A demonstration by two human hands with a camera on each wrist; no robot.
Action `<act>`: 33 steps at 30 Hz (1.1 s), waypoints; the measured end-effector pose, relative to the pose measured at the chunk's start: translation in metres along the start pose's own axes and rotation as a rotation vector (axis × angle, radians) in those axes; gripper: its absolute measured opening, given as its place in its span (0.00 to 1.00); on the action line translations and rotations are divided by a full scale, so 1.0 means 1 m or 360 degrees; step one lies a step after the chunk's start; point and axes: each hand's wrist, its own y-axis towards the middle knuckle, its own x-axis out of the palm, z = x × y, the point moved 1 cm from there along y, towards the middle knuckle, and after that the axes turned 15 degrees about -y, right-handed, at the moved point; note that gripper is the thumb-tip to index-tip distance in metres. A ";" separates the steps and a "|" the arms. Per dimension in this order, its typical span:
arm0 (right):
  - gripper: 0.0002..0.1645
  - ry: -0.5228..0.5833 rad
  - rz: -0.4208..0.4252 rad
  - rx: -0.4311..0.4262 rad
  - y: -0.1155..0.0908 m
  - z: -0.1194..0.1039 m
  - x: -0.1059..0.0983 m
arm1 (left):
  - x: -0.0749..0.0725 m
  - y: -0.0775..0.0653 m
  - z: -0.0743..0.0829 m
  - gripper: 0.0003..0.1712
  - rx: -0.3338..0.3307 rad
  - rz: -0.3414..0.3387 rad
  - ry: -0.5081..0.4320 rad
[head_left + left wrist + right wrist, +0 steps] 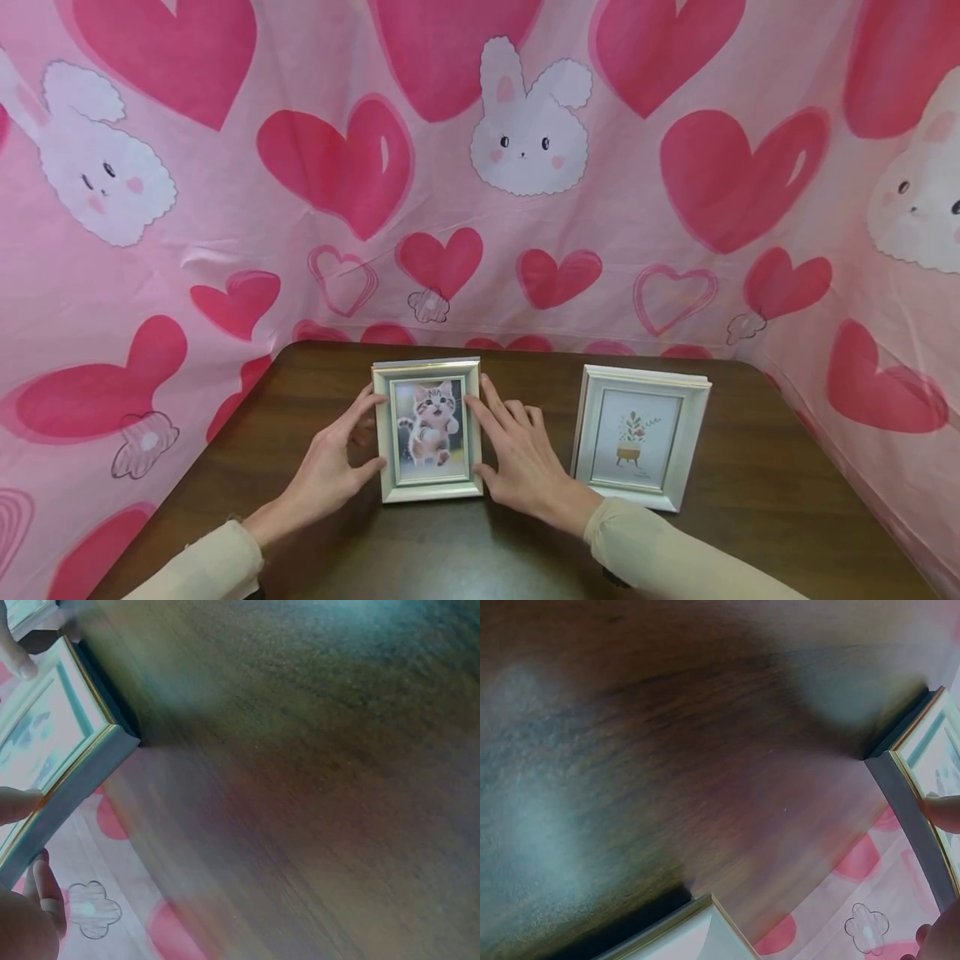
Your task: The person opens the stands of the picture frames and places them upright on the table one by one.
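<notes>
A picture frame (432,492) with a kitten photo stands upright on the table, its front facing me. My left hand (318,471) holds its left edge, thumb low on the front and fingers higher up. In the left wrist view, the left thumb (19,804) lies on the frame's front while other fingers (46,896) reach behind. On the right edge, my right hand (525,458) grips it with the thumb low. The right wrist view has the right thumb (943,814) on the frame's front border (911,776), with fingertips behind.
A second picture frame (693,442) with a potted-plant print stands to the right, slightly angled, near my right wrist. Both stand on a dark brown wooden table (300,550). A pink cloth (450,208) with hearts and rabbits hangs behind and at both sides.
</notes>
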 end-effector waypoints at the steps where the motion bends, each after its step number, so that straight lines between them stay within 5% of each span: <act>1: 0.64 0.0001 0.0004 0.0000 -0.001 0.000 0.000 | 0.000 0.000 0.000 0.57 -0.0003 0.0002 0.0009; 21: 0.78 0.0145 0.0044 0.0059 -0.002 -0.001 0.002 | 0.002 -0.006 0.004 0.58 0.0070 0.0047 0.0039; 33: 0.75 0.0260 -0.0029 0.0129 -0.001 -0.002 0.000 | 0.004 -0.008 0.004 0.59 0.0079 0.0065 0.0044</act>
